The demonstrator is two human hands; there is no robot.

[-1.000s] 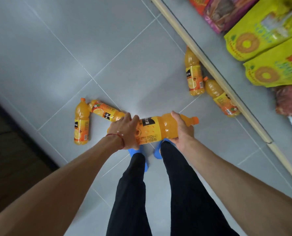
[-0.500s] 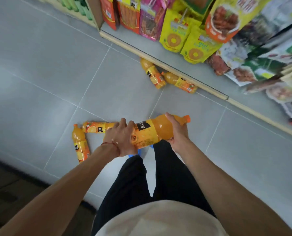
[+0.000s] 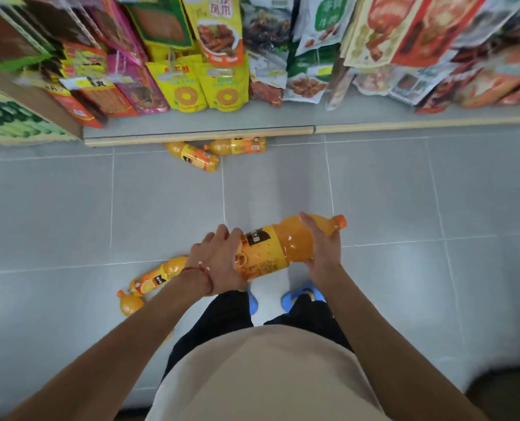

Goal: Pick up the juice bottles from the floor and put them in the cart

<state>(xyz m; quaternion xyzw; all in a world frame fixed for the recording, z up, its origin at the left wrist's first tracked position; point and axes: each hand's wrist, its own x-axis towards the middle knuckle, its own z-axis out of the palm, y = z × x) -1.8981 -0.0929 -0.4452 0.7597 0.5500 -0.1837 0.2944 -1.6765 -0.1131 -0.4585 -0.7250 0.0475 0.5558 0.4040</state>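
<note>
Left hand [image 3: 219, 264] and right hand [image 3: 324, 252] grip juice bottle [image 3: 296, 241], label [image 3: 263, 258] writing blurred.

— Where's the juice?
— Held bottle [image 3: 271, 253], orange with a yellow label, sideways, well out from the shelf [image 3: 198, 136]. Slanted bottle [image 3: 196, 156] and tucked bottle [image 3: 237, 145] lie at its foot; third bottle [image 3: 155, 278] and fourth bottle [image 3: 129, 303] lie farther out.

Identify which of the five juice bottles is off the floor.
The large bottle held between the left hand and right hand. The other four lie on the tiles: two by the shelf, two by the left forearm.
</note>
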